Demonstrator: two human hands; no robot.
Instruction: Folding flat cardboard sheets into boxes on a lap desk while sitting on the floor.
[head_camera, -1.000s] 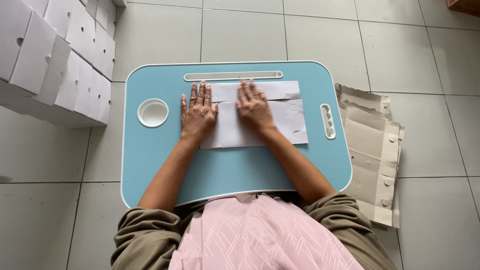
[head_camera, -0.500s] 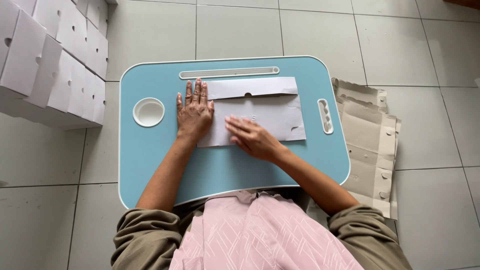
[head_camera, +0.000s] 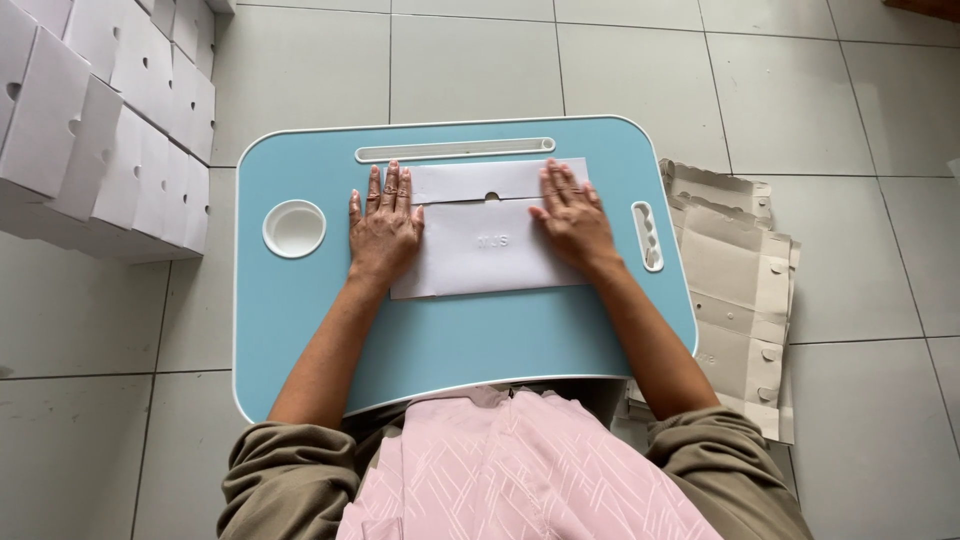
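Both palms pressed flat on a folded white cardboard sheet (head_camera: 485, 228).

Left hand (head_camera: 383, 230) on the sheet's left edge, right hand (head_camera: 573, 222) on its right, fingers spread open and gripping nothing. Sheet lying mid-far on the blue lap table (head_camera: 450, 330). White folded boxes (head_camera: 90, 120) stacked far left; flat brown-backed blanks (head_camera: 735, 290) piled right.
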